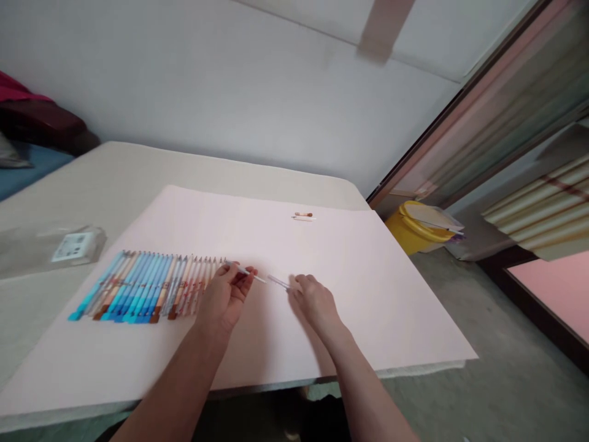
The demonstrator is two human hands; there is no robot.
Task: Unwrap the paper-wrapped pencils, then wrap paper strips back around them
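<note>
My left hand [226, 296] is closed in a pinch on a thin clear pen part [246, 272], held just right of a row of several blue, brown and pale pens [147, 285] laid side by side on a pale pink sheet [350, 294]. My right hand [314, 301] pinches a second short clear pen piece [278, 282], its tip pointing left toward the first one. The two pieces are a small gap apart. Farther back on the sheet lie two small pen parts [304, 216], one brown and one white.
A clear plastic packet with a white label [76, 245] lies on the cream table [55, 184] at the left. A yellow bucket with papers on top [416, 227] stands on the floor right of the table. A glass door frame runs along the right.
</note>
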